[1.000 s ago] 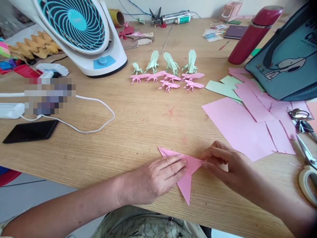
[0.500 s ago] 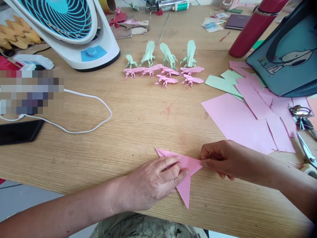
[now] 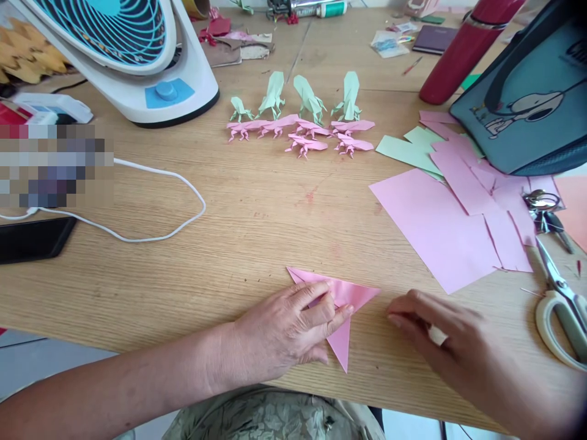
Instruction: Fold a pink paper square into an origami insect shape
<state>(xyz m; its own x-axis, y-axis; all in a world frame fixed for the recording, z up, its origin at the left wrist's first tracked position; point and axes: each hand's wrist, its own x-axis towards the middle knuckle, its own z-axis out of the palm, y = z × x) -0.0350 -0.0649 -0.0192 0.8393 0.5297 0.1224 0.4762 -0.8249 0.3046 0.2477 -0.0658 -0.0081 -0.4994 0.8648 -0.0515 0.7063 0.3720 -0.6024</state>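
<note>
A folded pink paper [image 3: 348,293] with pointed tips lies near the table's front edge. My left hand [image 3: 288,330] rests flat on its left part, fingers stretched out and pressing it down. My right hand [image 3: 440,333] hovers just right of the paper's right tip, off the paper, fingers loosely extended and slightly blurred, holding nothing. Further back stand rows of finished paper figures, green ones [image 3: 312,98] behind pink ones [image 3: 302,131].
Loose pink sheets [image 3: 431,220] and green sheets [image 3: 406,153] lie at right, with scissors [image 3: 559,299] and keys [image 3: 543,205]. A bag [image 3: 527,110] and red bottle [image 3: 458,52] stand at back right. A fan [image 3: 137,55], white cable [image 3: 151,232] and black phone [image 3: 32,238] are left.
My right hand let go of the paper's right tip and drew back to the right. My left hand stayed pressing on the paper. The view shifted slightly.
</note>
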